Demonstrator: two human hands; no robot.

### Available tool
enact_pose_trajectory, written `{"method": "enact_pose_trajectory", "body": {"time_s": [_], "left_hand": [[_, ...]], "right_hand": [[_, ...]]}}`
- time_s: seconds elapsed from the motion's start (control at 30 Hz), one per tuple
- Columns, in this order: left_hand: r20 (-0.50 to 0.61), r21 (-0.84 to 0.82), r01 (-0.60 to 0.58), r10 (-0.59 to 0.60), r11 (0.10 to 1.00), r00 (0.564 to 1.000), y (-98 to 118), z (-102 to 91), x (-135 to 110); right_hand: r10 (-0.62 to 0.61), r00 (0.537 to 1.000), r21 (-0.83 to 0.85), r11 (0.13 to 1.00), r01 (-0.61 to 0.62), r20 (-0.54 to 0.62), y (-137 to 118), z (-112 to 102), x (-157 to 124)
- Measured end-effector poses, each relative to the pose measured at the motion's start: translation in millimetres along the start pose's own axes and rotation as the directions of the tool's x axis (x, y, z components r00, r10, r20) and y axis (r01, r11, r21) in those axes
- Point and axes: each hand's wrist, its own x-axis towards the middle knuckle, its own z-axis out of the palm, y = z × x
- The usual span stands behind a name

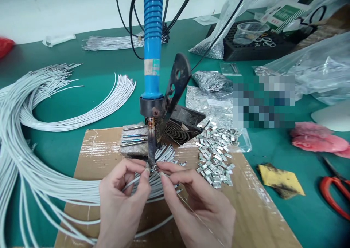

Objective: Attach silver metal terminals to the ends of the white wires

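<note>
My left hand [123, 199] pinches a white cable [130, 183] near its end, just under the tip of an upright soldering iron with a blue handle [152, 84]. A thin solder wire [198, 217] is pinched in my right hand [201, 197], its front end close to the same tip. The fingertips of both hands nearly meet there and partly hide the cable end and a small shiny piece at it. Behind and below the hands lies a bundle of white cables [73, 189]. Small metal clips [214, 160] are heaped to the right of my right hand.
Cardboard [257, 208] covers the green table [276, 146] under the work. A black fan [177, 129] stands behind the iron, beside a pad with several thin rods [133, 135]. To the right are a scorched yellow sponge [281, 178], red-handled scissors [332, 193] and plastic bags [322, 66].
</note>
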Motion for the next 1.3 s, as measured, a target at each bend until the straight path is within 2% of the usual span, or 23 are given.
{"method": "enact_pose_trajectory", "body": {"time_s": [0.07, 0.17, 0.3, 0.53, 0.7, 0.83, 1.07, 1.3], "left_hand": [[0.006, 0.003, -0.006, 0.006, 1.0, 1.0, -1, -1.9, 0], [0.073, 0.024, -0.017, 0.015, 1.0, 0.997, -6, -7.3, 2], [0.084, 0.024, -0.007, 0.005, 1.0, 0.996, -8, -9.2, 3], [-0.043, -0.038, 0.044, -0.046, 0.998, 0.998, 0, 4.1, -3], [0.08, 0.003, 0.029, -0.029, 1.0, 0.996, -5, -1.6, 0], [0.008, -0.019, 0.011, -0.011, 1.0, 1.0, -2, 0.5, -3], [-0.051, -0.033, 0.02, -0.021, 0.999, 0.998, 6, 7.5, -7], [0.061, 0.025, -0.061, 0.06, 0.998, 0.996, 2, -1.2, -2]], "right_hand": [[0.002, 1.0, 0.002, 1.0, -0.002, -0.003, 0, 0, -1], [-0.005, 1.0, 0.006, 1.0, 0.005, -0.005, 1, -1, -1], [-0.014, 1.0, -0.012, 1.0, 0.014, 0.018, 2, -2, 0], [0.003, 1.0, -0.016, 1.0, -0.003, 0.026, 4, -2, 0], [0.011, 0.999, -0.013, 1.0, -0.01, 0.04, 6, -3, -1], [0.005, 0.999, -0.011, 1.0, -0.004, 0.039, 6, -3, -1], [-0.013, 1.0, -0.015, 1.0, 0.013, 0.01, 4, -2, -2], [-0.039, 0.999, -0.029, 0.999, 0.038, -0.027, 3, 1, -1]]}}
